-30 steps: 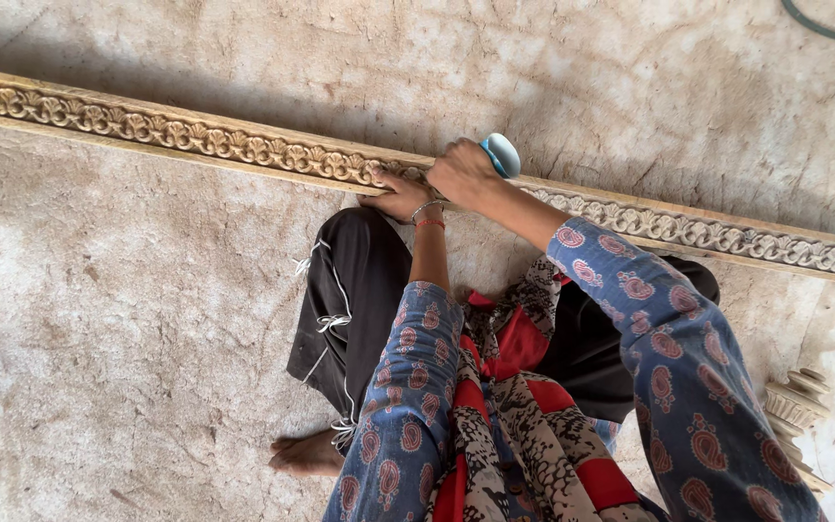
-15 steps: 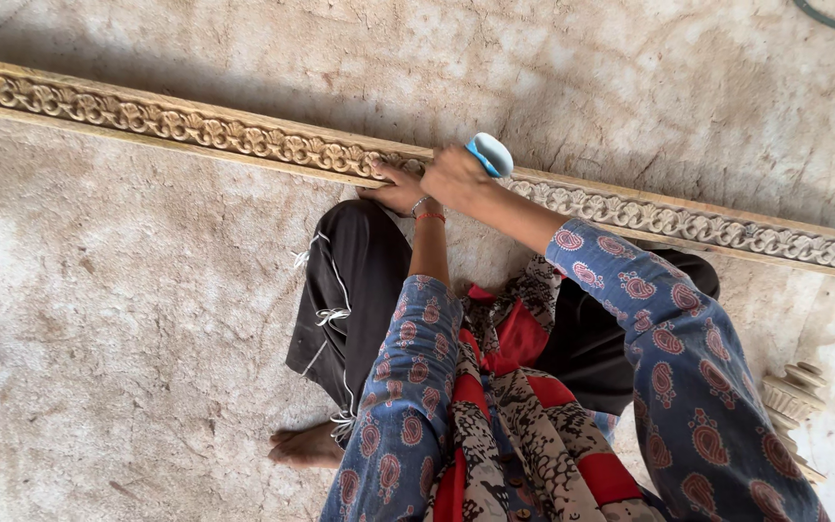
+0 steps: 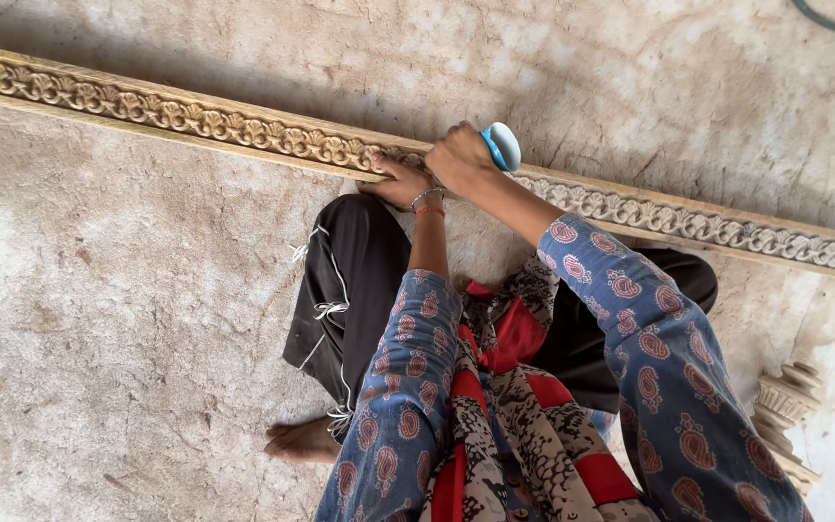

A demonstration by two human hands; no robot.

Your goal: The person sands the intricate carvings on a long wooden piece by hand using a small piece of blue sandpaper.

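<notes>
Carved wooden strip point(image 3: 195, 121): long, lying on the floor point(image 3: 99, 319), long axis running left to right past both hands. Right hand point(image 3: 461, 159): above the strip, fingers closed around a small blue-and-white tool point(image 3: 502, 145). Left hand point(image 3: 400, 181): just left of the right, fingers spread flat, pressing the strip's near edge. Carved post end point(image 3: 785, 406): well off to the right.

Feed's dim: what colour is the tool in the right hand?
Light blue and white tool, head view.
</notes>
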